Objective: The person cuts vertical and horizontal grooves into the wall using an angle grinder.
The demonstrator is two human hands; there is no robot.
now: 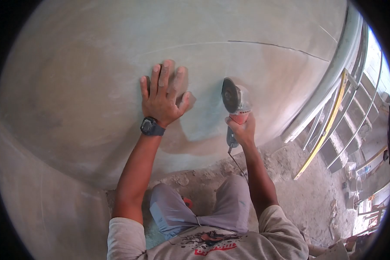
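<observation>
Right grip (247,131) is closed around the angle grinder (240,117); left grip (163,99) is released, palm flat on the curved wall (95,86), fingers spread. The wall spans the area ahead of both grips and apparently gives the left palm a brace. The yellow bar (322,137) slants right of the right grip. The grinder points away from the body, apparently keeping its disc (232,95) beyond the fingers; disc-to-wall contact cannot be determined. The cord (237,163) hangs below the right grip. Both forearms extend forward, converging slightly.
</observation>
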